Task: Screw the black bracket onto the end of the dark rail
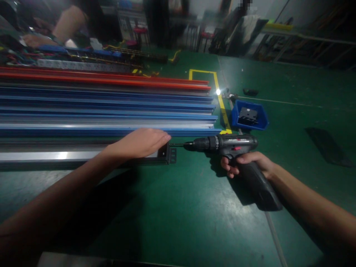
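My right hand (246, 163) is wrapped round the handle of a black cordless drill (233, 142), its bit pointing left. The bit's tip meets or nearly meets a black end bracket (168, 152) on a long dark and silver metal profile (66, 155). Over the right end of that profile lies my left hand (141, 142), palm down, fingers together, pressing near the bracket. Blue profiles (189, 131) run parallel just behind it, with red ones (178, 81) farther back.
To the right stands a blue bin (263, 124) holding dark metal parts. Yellow tape (224, 111) marks the green table (178, 222). A flat black object (329, 146) lies at the right. At the upper left, a person's arm (69, 24) reaches over wires and parts.
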Demonstrator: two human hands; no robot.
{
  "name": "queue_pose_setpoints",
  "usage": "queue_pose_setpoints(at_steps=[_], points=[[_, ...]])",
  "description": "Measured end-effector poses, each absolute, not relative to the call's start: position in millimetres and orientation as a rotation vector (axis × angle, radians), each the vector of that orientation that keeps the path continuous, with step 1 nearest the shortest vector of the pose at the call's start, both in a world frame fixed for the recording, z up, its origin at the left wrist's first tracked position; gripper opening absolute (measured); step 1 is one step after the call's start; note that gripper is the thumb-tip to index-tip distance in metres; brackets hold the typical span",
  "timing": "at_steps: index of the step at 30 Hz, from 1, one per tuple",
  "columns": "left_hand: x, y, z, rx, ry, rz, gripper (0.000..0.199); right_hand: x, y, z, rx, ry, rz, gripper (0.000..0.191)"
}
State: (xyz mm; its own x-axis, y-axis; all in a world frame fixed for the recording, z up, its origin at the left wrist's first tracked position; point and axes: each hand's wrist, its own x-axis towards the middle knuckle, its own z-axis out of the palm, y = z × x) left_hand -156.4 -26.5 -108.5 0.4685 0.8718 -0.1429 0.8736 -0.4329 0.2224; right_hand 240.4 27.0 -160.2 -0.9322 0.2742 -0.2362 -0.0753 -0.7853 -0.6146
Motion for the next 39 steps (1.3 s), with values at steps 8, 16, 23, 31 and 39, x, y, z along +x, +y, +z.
queue_pose_setpoints(at_steps=[8, 16, 23, 31, 39], points=[[-157.9, -27.3, -108.4, 2.485, 1.481, -0.003, 0.055, 238.7, 26.7, -156.5, -0.497, -0.94, 2.776, 0.032], [-158.0, -26.3, -110.4, 2.485, 1.471, 0.024, 0.054, 238.9, 27.3, -156.4, -0.523, -0.933, 2.783, 0.033], [-158.6, -26.5, -110.3, 2.489, 1.477, 0.015, 0.055, 238.5, 28.2, -157.8, -0.495, -0.922, 2.794, 0.034], [-157.7, -26.4, -109.4, 2.474, 1.488, 0.001, 0.057, 240.4, 28.4, -159.3, -0.485, -0.906, 2.801, 0.034], [-157.5, -26.4, -108.5, 2.486, 1.485, -0.01, 0.055, 240.1, 29.0, -158.5, -0.485, -0.886, 2.812, 0.035]])
